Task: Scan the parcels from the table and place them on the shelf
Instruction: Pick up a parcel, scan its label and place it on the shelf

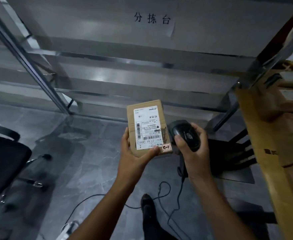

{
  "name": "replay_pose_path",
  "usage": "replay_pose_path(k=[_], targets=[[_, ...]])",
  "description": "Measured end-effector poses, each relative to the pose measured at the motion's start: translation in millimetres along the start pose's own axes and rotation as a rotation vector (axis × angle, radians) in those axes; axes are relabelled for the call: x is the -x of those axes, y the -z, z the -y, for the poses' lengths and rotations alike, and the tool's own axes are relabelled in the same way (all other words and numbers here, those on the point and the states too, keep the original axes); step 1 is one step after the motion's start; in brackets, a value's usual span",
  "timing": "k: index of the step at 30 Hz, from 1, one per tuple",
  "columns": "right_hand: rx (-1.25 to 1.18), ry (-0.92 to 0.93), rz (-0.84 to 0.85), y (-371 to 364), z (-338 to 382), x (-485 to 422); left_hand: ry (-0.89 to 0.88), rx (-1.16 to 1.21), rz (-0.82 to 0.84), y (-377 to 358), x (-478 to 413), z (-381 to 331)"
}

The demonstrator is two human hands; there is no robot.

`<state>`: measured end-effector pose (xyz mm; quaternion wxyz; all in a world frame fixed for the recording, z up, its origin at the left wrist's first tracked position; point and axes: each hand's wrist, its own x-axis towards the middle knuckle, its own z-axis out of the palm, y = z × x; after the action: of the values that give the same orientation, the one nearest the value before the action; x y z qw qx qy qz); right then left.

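My left hand [133,149] grips the small cardboard parcel [147,127] by its lower edge, thumb on the white label [146,126], held up over the floor. Just beside it, my right hand [194,149] wraps around the black scanner [185,134].

2 bare arms reach fwd from the bottom of the view, close together. The L hand [133,153] holds a small box [147,129] from below, w/ the thumb on its near end and 1 finger up its left side. The R hand [194,153] grips a black scanner [185,135], thumb on top, fingers curled round the far side. Both hands are just beside each other, approx level. 1 dark shoe [146,203] shows btwn the arms.
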<state>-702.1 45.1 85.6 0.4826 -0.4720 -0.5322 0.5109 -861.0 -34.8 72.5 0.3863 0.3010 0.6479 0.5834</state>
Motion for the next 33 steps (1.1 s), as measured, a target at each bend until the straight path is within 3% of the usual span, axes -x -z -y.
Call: replay_pose_path(k=[9, 15, 21, 33], targets=[[-0.113, 0.063, 0.063, -108.3, 29.3, -122.4, -0.015, 0.045, -0.114, 35.9, -131.2, -62.3], [-0.126, 0.131, 0.191, -197.0, 52.6, -178.3, -0.072, 0.123, -0.256, 87.2, -198.4, -96.1], [-0.131, 0.235, 0.207, -320.4, 84.7, -224.0, -0.171, 0.173, -0.292, 173.9, -285.4, -126.7], [-0.275, 0.275, 0.173, -551.9, 175.0, -292.6, -0.391, 0.157, -0.207, 363.5, -435.4, -232.1]])
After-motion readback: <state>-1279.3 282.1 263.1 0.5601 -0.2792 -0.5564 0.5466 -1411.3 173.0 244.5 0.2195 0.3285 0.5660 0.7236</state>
